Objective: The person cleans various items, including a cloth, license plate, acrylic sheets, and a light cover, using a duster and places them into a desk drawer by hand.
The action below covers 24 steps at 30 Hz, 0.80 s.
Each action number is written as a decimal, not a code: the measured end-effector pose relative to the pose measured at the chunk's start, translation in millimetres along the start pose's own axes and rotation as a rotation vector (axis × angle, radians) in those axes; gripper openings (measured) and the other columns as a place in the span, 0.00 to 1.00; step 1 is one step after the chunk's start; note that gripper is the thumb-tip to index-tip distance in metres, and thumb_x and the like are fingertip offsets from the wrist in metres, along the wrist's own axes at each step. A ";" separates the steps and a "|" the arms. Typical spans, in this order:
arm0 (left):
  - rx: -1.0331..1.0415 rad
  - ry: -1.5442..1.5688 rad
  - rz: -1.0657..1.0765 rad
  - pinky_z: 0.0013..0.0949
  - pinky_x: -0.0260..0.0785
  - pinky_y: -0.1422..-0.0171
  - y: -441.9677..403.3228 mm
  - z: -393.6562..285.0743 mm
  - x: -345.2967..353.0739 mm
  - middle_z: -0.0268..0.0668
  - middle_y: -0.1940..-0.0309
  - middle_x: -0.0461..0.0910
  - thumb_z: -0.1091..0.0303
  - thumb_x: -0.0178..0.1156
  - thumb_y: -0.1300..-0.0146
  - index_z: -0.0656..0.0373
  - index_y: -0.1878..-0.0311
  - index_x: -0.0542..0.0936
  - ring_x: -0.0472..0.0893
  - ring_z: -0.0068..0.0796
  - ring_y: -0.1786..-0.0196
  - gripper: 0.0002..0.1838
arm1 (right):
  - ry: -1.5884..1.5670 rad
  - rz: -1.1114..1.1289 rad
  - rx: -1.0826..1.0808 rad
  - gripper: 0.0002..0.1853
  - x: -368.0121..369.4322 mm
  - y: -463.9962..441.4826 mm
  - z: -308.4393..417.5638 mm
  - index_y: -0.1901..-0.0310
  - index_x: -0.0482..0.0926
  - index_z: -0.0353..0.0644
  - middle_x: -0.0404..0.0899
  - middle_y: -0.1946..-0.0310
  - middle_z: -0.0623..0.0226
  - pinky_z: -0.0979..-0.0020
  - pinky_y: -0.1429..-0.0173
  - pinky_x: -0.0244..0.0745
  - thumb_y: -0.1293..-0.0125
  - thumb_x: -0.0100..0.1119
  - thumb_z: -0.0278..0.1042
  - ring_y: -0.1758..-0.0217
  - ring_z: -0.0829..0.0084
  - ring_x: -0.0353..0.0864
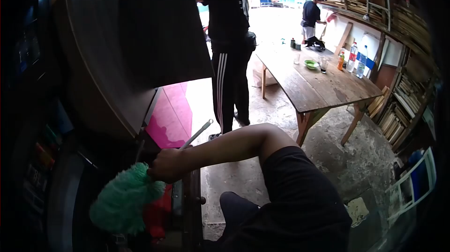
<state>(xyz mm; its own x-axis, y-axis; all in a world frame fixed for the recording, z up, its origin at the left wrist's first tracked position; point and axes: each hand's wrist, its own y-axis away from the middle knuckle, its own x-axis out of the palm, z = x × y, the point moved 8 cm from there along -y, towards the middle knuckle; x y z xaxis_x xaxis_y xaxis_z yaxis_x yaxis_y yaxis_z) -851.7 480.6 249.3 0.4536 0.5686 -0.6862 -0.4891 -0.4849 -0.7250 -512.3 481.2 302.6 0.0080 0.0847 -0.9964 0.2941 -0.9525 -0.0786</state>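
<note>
My right hand (169,164) is closed around the handle of a duster, with my arm bent and reaching across to the left. The duster's fluffy green head (123,200) hangs below my fist, over dark furniture and a red thing (160,212). From the other side of my fist, its pale grey handle (197,133) sticks up and ends in a small loop. Most of my fingers face away from the camera. My left hand is not in view.
A large dark panel (161,32) and a pink sheet (171,116) are ahead. A person (228,22) in black stands beside them. The wooden table (323,90) at right bears bottles, glasses and a green bowl (311,64). Another person (309,15) stands farther back.
</note>
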 end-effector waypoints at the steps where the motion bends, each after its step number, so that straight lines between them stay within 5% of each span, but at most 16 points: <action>1: -0.200 0.136 0.140 0.44 0.62 0.39 11.8 24.6 27.6 0.47 0.51 0.77 0.50 0.69 0.52 0.62 0.49 0.77 0.74 0.45 0.48 0.31 | 0.036 0.007 -0.058 0.17 -0.5 6.1 8.6 0.54 0.73 0.42 0.79 0.74 0.55 0.56 0.66 0.76 0.41 0.53 0.43 0.68 0.54 0.82; 2: -0.420 0.263 0.273 0.46 0.55 0.31 34.3 50.3 52.8 0.45 0.48 0.76 0.46 0.66 0.49 0.59 0.46 0.75 0.70 0.46 0.40 0.33 | 0.066 0.015 -0.135 0.16 0.1 9.6 18.5 0.54 0.73 0.45 0.79 0.75 0.55 0.56 0.67 0.76 0.41 0.52 0.43 0.69 0.55 0.81; 4: -0.192 0.186 0.068 0.44 0.58 0.34 19.8 28.0 37.9 0.47 0.38 0.64 0.69 0.60 0.41 0.62 0.37 0.65 0.65 0.45 0.37 0.28 | -0.006 -0.007 -0.056 0.17 3.1 9.9 6.4 0.54 0.74 0.49 0.79 0.76 0.57 0.57 0.70 0.75 0.43 0.55 0.45 0.72 0.56 0.81; 5: -0.473 0.302 0.248 0.45 0.56 0.32 50.2 65.4 74.5 0.44 0.35 0.62 0.66 0.65 0.46 0.61 0.37 0.66 0.63 0.44 0.34 0.33 | 0.029 0.039 0.080 0.19 10.1 5.1 -12.5 0.53 0.74 0.50 0.79 0.75 0.59 0.58 0.72 0.75 0.45 0.58 0.45 0.73 0.58 0.81; 6: -0.238 0.426 0.116 0.43 0.56 0.32 23.9 33.3 41.8 0.44 0.35 0.61 0.64 0.68 0.49 0.62 0.37 0.65 0.62 0.43 0.33 0.36 | 0.013 0.055 0.109 0.20 7.2 2.7 -25.1 0.52 0.73 0.49 0.79 0.75 0.59 0.59 0.71 0.76 0.46 0.59 0.45 0.73 0.58 0.81; 7: -0.304 0.434 0.165 0.43 0.54 0.31 34.6 42.0 52.5 0.44 0.36 0.62 0.61 0.70 0.51 0.62 0.37 0.65 0.61 0.42 0.33 0.39 | 0.060 0.197 0.204 0.22 18.7 -3.7 -47.2 0.52 0.72 0.45 0.79 0.75 0.59 0.59 0.70 0.76 0.47 0.60 0.45 0.72 0.58 0.82; 9: -0.404 0.339 0.244 0.45 0.48 0.29 18.0 30.8 31.5 0.44 0.36 0.63 0.56 0.70 0.51 0.59 0.37 0.65 0.58 0.42 0.32 0.39 | 0.114 0.071 0.285 0.17 -1.1 -4.1 -48.4 0.55 0.71 0.39 0.79 0.76 0.56 0.57 0.68 0.75 0.41 0.54 0.40 0.70 0.56 0.82; 15: -0.474 0.225 0.191 0.49 0.47 0.31 31.9 39.4 38.8 0.40 0.38 0.65 0.46 0.69 0.54 0.54 0.40 0.69 0.61 0.42 0.33 0.39 | 0.030 -0.004 -0.084 0.15 -0.3 13.8 0.2 0.57 0.70 0.39 0.77 0.78 0.55 0.57 0.72 0.74 0.45 0.54 0.36 0.76 0.53 0.79; 17: -0.488 0.311 0.215 0.49 0.48 0.32 26.2 40.4 42.0 0.38 0.38 0.66 0.44 0.69 0.55 0.54 0.40 0.70 0.62 0.40 0.35 0.40 | 0.018 -0.070 -0.077 0.15 -6.2 14.6 -0.2 0.58 0.70 0.39 0.77 0.79 0.54 0.56 0.72 0.74 0.47 0.56 0.35 0.76 0.52 0.78; 20: -0.411 0.236 0.118 0.46 0.49 0.33 13.7 32.1 22.5 0.36 0.39 0.66 0.39 0.68 0.58 0.56 0.43 0.73 0.63 0.39 0.36 0.41 | 0.112 0.061 0.241 0.12 4.7 3.0 -46.0 0.59 0.70 0.40 0.77 0.78 0.52 0.54 0.71 0.73 0.40 0.51 0.37 0.75 0.50 0.78; 24: -0.416 0.240 0.104 0.45 0.48 0.33 15.0 33.9 19.8 0.36 0.39 0.67 0.38 0.66 0.58 0.57 0.42 0.72 0.64 0.39 0.37 0.42 | 0.076 0.009 0.152 0.12 -7.2 1.7 -31.0 0.58 0.69 0.41 0.78 0.77 0.52 0.55 0.71 0.73 0.38 0.50 0.38 0.75 0.50 0.79</action>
<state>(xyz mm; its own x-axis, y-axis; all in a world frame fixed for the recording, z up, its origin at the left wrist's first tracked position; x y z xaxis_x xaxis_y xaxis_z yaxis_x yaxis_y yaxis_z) -875.3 507.1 226.8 0.6008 0.3574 -0.7151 -0.2239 -0.7835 -0.5797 -482.3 488.0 310.7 0.0839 0.0926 -0.9922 0.1462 -0.9860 -0.0796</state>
